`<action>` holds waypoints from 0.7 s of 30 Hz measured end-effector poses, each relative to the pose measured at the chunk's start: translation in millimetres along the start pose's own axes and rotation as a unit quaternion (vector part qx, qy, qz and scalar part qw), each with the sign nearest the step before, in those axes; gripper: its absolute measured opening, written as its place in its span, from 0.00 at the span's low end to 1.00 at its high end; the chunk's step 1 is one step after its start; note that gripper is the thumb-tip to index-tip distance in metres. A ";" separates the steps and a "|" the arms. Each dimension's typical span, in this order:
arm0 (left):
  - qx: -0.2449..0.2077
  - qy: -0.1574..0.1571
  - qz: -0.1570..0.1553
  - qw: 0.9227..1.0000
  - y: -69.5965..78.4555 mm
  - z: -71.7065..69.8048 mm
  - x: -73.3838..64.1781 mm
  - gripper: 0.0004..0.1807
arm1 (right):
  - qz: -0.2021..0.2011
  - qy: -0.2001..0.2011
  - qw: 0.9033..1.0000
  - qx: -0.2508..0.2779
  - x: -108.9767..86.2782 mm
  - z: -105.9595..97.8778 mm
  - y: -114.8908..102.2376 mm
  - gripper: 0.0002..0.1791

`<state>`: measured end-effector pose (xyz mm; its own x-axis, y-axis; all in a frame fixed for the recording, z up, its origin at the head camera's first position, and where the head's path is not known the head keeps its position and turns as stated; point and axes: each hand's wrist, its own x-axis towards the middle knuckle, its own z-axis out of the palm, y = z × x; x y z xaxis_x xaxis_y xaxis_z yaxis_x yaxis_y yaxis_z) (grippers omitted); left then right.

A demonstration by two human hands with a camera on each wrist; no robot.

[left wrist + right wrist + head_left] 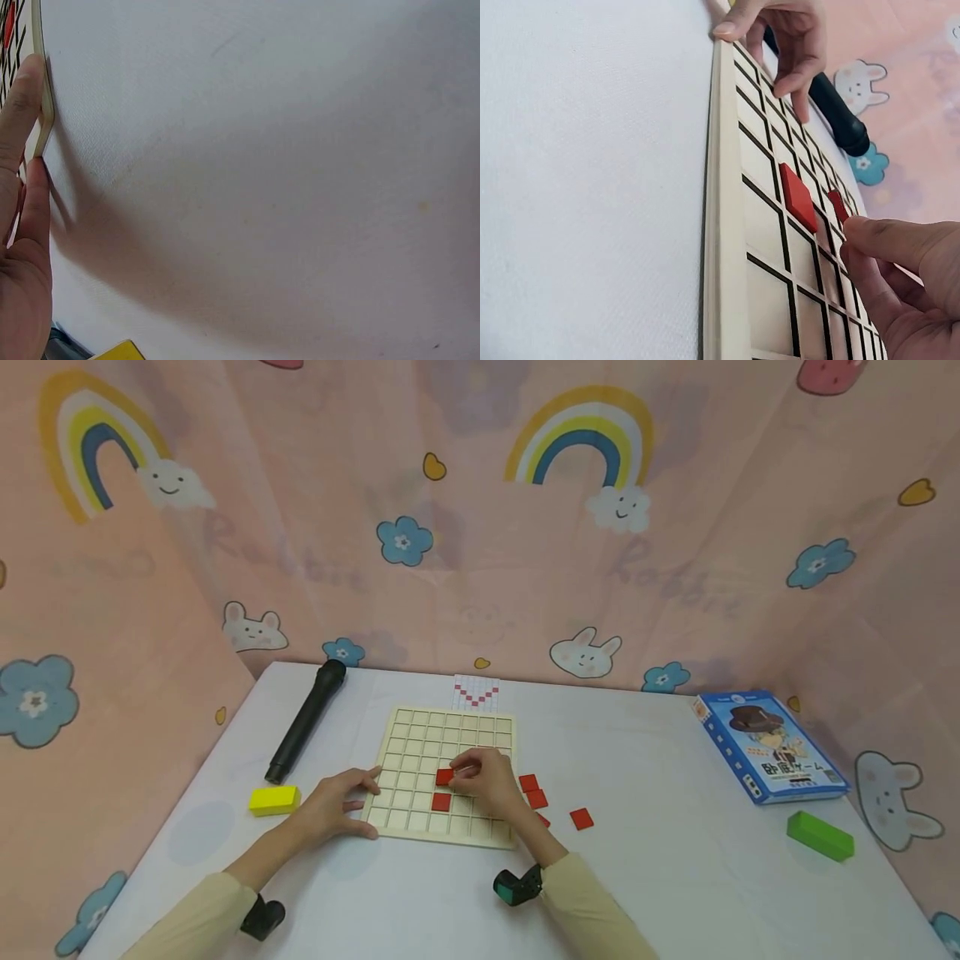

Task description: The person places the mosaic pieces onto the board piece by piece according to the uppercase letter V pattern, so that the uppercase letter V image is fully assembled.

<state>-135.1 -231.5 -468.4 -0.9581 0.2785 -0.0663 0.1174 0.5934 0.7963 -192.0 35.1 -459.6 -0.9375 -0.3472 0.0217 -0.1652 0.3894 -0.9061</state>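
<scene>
A pale wooden grid board lies flat on the white table. One red square tile sits in a cell near its front. My right hand pinches another red tile by its edge between thumb and finger; in the right wrist view this tile looks tilted, right at the grid. My left hand rests against the board's left side, thumb at the near corner and spread fingers along the edge. Several loose red tiles lie just right of the board, partly behind my right wrist.
Behind the board lies a card with red squares in a V. A black microphone-shaped rod and a yellow block are at the left. A blue game box and a green block stand at the right.
</scene>
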 end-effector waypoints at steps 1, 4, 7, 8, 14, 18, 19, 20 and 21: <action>0.000 -0.001 0.001 1.000 0.0 0.1 0.4 0.31 | -0.005 -0.003 1.000 -0.003 0.1 1.3 -0.1 0.09; 0.002 -0.003 0.000 1.000 0.0 0.3 1.4 0.31 | -0.029 -0.007 1.000 -0.010 -0.1 4.2 -0.1 0.09; 0.001 -0.004 -0.003 1.000 0.6 0.4 1.9 0.31 | -0.062 -0.011 0.998 -0.016 0.2 5.3 -1.3 0.08; 0.001 -0.004 -0.005 1.000 1.0 0.5 1.9 0.31 | -0.068 -0.012 0.997 -0.017 0.7 5.9 -1.7 0.08; 0.002 -0.004 -0.015 1.000 2.8 0.7 1.6 0.31 | -0.055 -0.016 0.998 -0.026 6.5 11.4 -2.3 0.09; 0.006 -0.001 -0.017 1.000 3.5 0.0 1.0 0.31 | -0.045 -0.018 0.999 -0.021 8.8 14.6 -2.9 0.10; 0.006 0.000 -0.017 1.000 3.4 -0.1 0.9 0.31 | -0.042 -0.018 0.999 -0.019 9.1 15.1 -3.3 0.10; 0.006 0.000 -0.015 1.000 3.3 -0.3 0.6 0.31 | -0.039 -0.019 0.999 -0.017 9.4 15.9 -3.5 0.10; 0.006 0.000 -0.013 1.000 3.3 -0.5 0.4 0.31 | -0.037 -0.019 0.999 -0.015 9.5 16.5 -3.7 0.10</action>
<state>-135.2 -229.8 -465.5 -0.9610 0.2623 -0.0873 0.0948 0.6092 0.7873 -195.3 16.3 -463.1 -0.9102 -0.4081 0.0714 -0.2434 0.3873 -0.8892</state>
